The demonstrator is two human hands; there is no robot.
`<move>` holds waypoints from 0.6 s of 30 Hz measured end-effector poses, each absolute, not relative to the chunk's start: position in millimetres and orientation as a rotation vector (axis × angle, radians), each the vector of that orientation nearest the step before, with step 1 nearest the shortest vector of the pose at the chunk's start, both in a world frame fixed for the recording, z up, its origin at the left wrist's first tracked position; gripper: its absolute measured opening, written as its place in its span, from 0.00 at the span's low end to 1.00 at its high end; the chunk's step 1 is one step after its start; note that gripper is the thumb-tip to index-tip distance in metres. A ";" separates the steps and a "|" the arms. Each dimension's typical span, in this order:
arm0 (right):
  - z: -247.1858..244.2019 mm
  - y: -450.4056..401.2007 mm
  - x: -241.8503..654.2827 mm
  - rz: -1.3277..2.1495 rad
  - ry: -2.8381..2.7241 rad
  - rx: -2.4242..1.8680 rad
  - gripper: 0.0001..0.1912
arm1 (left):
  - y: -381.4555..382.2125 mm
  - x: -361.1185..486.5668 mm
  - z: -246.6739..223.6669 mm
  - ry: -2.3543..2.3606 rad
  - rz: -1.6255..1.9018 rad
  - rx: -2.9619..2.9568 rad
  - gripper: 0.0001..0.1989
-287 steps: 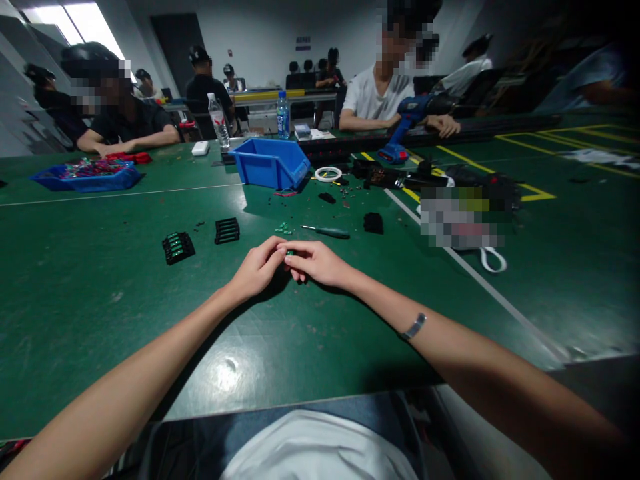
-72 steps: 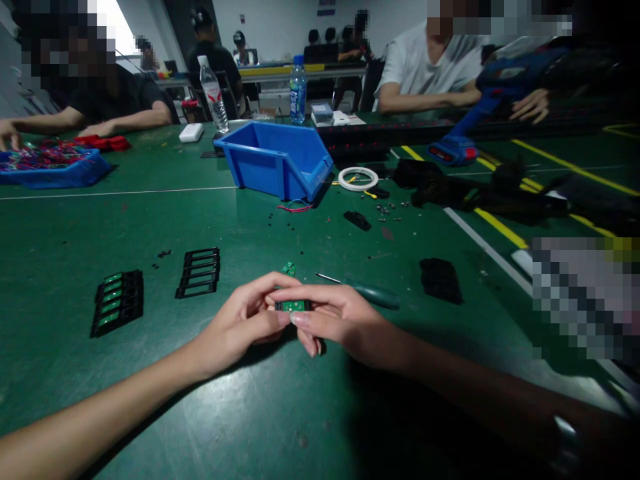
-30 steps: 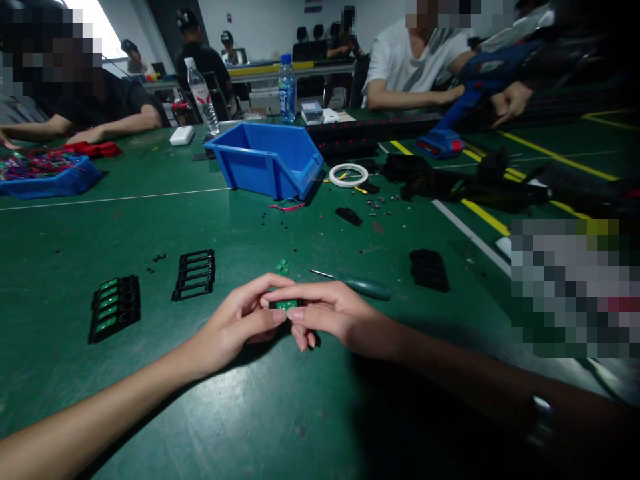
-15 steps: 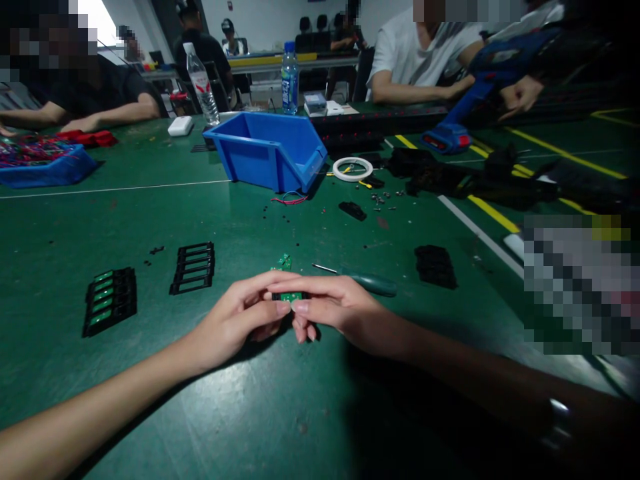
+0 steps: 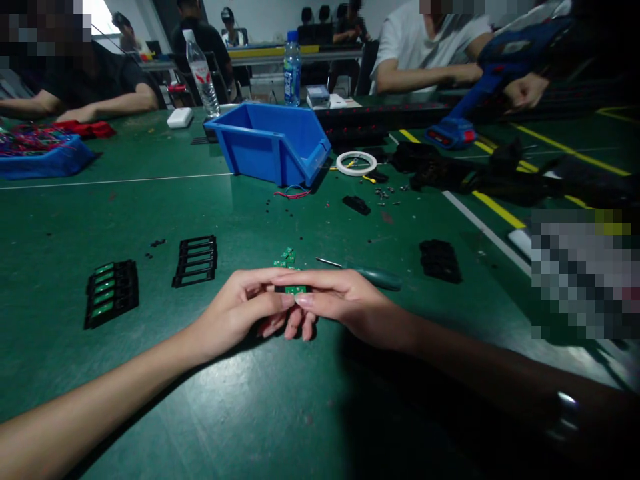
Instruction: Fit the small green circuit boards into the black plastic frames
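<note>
Between my two hands is a small green circuit board (image 5: 295, 290), with dark edging at its ends. My left hand (image 5: 243, 303) grips it from the left, thumb at the near edge and fingers along the far side. From the right, my right hand (image 5: 350, 303) pinches it the same way, and the thumb tips nearly meet. Fingers hide most of the board. Just beyond the hands lie several small green circuit boards (image 5: 288, 255), partly covered. A screwdriver (image 5: 373, 276) with a green handle rests behind my right hand.
To the left lie a black frame holding green boards (image 5: 111, 293) and a bare black slotted frame (image 5: 195, 261). A black part (image 5: 440, 261) sits right. Further back are a blue bin (image 5: 270, 143), a white ring (image 5: 356, 164), loose screws and a blue power drill (image 5: 470, 100). Co-workers sit opposite.
The view has shifted slightly, so the table things appear a little higher and further right. Both hands keep hold of the circuit board, with only small finger movements.
</note>
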State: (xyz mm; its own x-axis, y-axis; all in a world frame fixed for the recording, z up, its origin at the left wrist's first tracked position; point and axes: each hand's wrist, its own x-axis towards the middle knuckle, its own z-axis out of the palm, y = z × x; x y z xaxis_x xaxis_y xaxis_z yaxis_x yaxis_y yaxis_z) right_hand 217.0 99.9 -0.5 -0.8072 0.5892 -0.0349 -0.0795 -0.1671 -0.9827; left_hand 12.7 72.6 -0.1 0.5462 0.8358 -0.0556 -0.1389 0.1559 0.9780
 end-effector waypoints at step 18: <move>-4.7 101.0 215.6 2.004 -1.584 -0.572 0.22 | 73.6 12.4 -0.6 0.771 0.797 1.223 0.19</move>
